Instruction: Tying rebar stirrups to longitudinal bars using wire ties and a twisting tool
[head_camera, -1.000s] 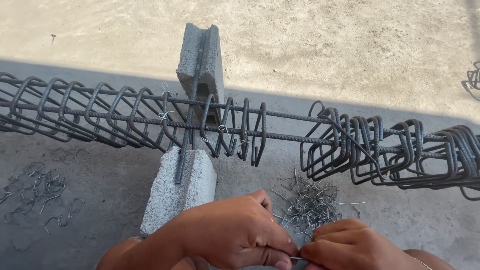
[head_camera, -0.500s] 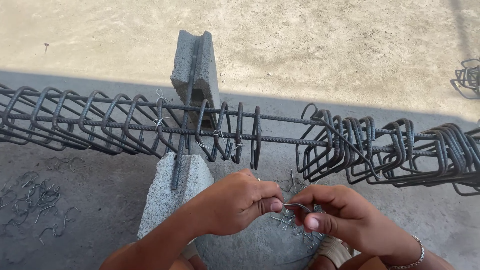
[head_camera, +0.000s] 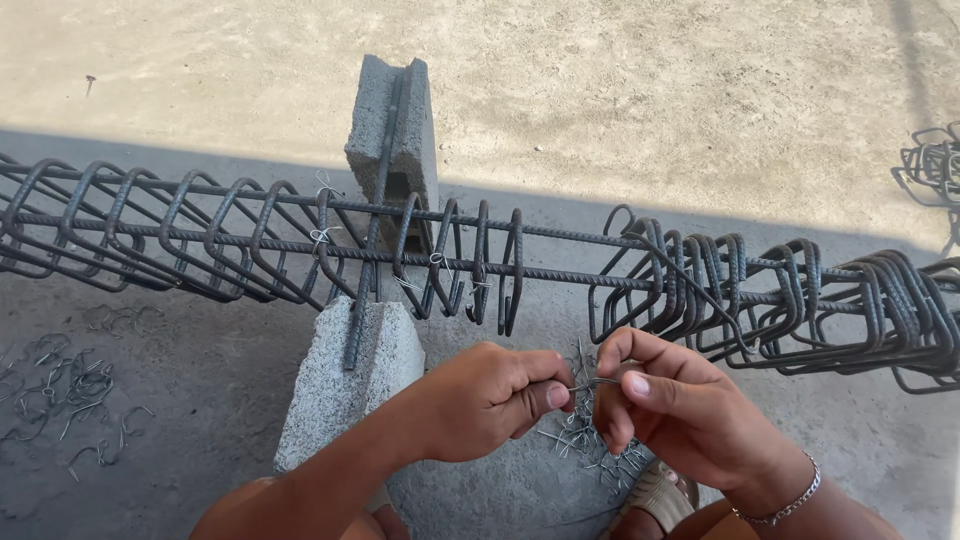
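Hands low in frame, near 6 o'clock. Left hand fingers curled tight, thumb and forefinger pinched on one end of a short tie wire. Right hand at 5 o'clock, fingers pinched narrow on the other end of the same wire; silver bracelet on the wrist. Wire held level between the two hands, just above a loose heap of cut wires on the concrete floor. Sandalled foot just under the right hand.

Grey concrete block at 8 o'clock of the hands, just beside the left forearm, lying on the floor. More scattered wire pieces far out at 9 o'clock.

Rebar cage at 12 o'clock of the hands, running left to right across the frame: long ribbed bars threaded through many bent stirrups. Stirrups spaced out and leaning on the left, bunched close on the right. Thin wire ties visible at several crossings left of centre. Cage resting on a second block standing upright behind the first, with one bar slanting down across both blocks.

Sunlit sandy ground beyond, 12 o'clock far. Small pile of stirrups at 2 o'clock, by the frame edge.
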